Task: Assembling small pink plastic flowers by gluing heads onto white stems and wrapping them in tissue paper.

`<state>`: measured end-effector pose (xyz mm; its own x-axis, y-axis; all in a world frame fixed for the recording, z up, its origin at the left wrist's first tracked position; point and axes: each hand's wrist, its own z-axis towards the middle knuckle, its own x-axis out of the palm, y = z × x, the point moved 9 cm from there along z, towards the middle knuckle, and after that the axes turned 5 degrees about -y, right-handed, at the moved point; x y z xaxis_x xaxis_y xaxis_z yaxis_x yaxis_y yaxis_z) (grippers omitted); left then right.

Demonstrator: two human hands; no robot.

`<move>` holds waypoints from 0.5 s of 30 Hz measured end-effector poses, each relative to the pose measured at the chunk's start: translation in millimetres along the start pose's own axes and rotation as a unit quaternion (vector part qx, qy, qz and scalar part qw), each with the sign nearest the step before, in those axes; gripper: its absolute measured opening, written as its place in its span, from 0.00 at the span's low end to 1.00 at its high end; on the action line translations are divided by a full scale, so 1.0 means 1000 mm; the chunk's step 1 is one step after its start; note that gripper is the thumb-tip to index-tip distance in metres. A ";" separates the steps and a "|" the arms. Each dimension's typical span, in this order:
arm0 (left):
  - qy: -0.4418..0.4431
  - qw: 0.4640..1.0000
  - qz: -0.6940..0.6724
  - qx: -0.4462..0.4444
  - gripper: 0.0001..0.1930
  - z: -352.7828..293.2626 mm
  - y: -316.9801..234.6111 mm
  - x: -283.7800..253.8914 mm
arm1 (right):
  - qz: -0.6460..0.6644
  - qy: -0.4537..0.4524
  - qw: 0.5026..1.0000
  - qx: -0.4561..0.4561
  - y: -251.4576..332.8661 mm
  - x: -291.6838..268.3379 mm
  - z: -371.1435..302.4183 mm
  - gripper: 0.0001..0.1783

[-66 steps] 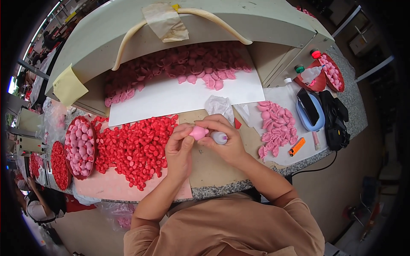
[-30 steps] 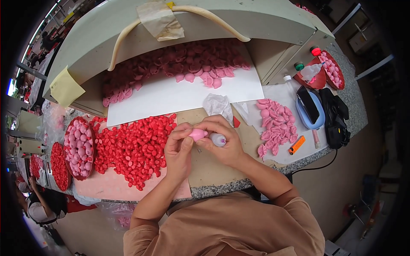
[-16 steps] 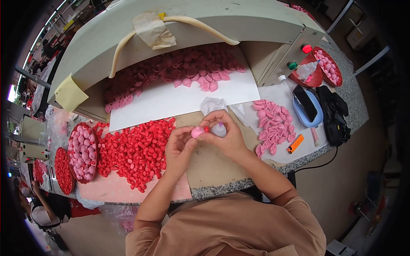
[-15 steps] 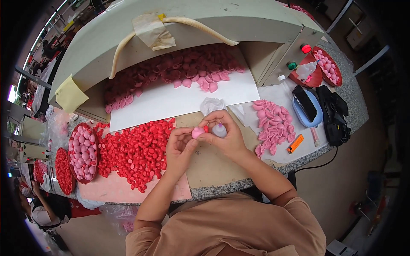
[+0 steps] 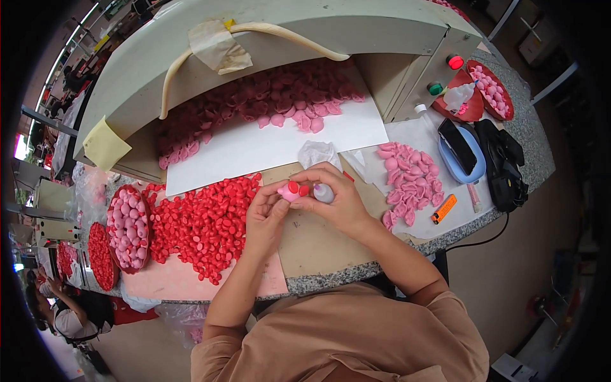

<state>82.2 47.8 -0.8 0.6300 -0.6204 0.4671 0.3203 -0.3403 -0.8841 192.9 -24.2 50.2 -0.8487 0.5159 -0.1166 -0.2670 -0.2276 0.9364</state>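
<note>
**Both hands on one pink piece at mid-frame**

Our left hand [image 5: 267,213] pinches a small pink piece [image 5: 289,190] with a red cap at the centre of the frame. Our right hand [image 5: 337,200] touches that piece with its fingertips while curled around a small white bottle [image 5: 323,193]. A heap of red caps [image 5: 203,223] lies just left of our hands; loose pink pieces [image 5: 410,181] lie to the right.

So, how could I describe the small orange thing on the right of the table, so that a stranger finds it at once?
Start at the white sheet on the right of the stone worktop, beside the blue oval tray. Near its front edge, just right of the pile of pink petal-shaped pieces, lies the orange stick-like object, slanted. It is the only orange item there, long and narrow, while its neighbours are pink and rounded.
</note>
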 end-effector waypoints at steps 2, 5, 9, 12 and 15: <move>-0.005 0.999 -0.049 -0.015 0.15 0.000 0.001 0.002 | -0.011 -0.005 1.000 0.004 -0.001 -0.001 0.000 0.18; -0.005 1.000 -0.018 -0.005 0.15 0.001 0.003 -0.004 | -0.021 0.009 1.000 -0.005 0.003 0.001 0.000 0.18; -0.020 0.999 0.014 0.035 0.15 -0.004 -0.004 -0.005 | -0.025 0.016 0.999 -0.022 0.005 0.005 -0.001 0.18; -0.027 0.997 0.045 0.057 0.15 -0.007 -0.006 -0.005 | -0.023 0.014 0.999 -0.026 0.005 0.006 -0.003 0.18; -0.026 0.995 0.051 0.078 0.15 -0.008 -0.008 -0.004 | -0.027 0.009 0.999 -0.023 0.000 0.007 -0.006 0.18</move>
<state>70.9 47.3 4.3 0.6990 -0.6081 0.3762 0.3557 -0.1606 -0.9207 184.2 -25.0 47.1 -0.8398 0.5145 -0.1733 -0.3340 -0.2379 0.9120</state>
